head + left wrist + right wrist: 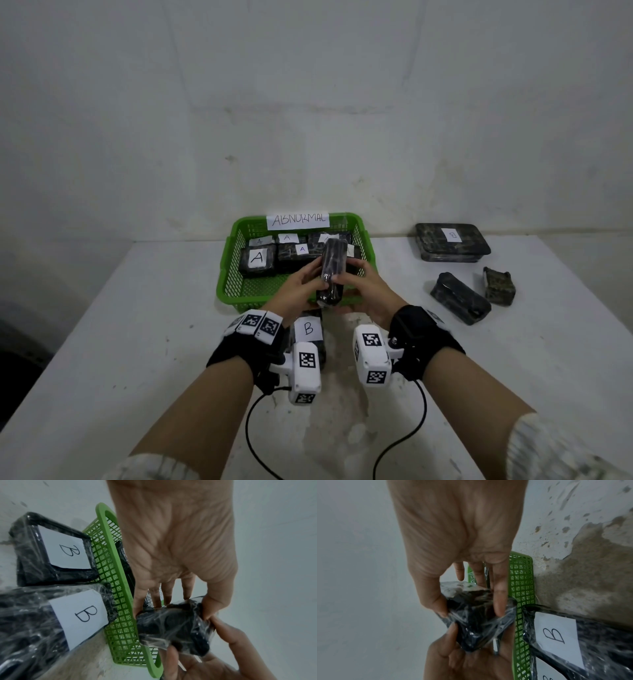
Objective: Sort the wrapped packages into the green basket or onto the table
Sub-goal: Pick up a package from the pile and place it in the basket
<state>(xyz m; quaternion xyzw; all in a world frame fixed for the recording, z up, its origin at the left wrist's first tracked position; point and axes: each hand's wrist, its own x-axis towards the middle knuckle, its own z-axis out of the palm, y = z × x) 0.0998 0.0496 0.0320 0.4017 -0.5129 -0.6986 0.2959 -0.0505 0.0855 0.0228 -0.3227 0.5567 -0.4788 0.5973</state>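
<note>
Wrapped package [330,274], dark, film-covered, held upright over near edge of green basket [228,274]. Left hand [297,287] and right hand [364,289] both grip it, fingers curled round its sides. Basket holds A-labelled packages [257,259], carries ABNORMAL sign [298,220]. B-labelled package [308,329] on table [137,325] beneath wrists; three more packages [459,297] well apart at right.

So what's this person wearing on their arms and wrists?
Bare hands. Each wrist has a black strap carrying a white camera block with black-and-white square code markers; the left wrist block matches. Black cables trail from both. Pale knit sleeves sit pushed up the forearms.
</note>
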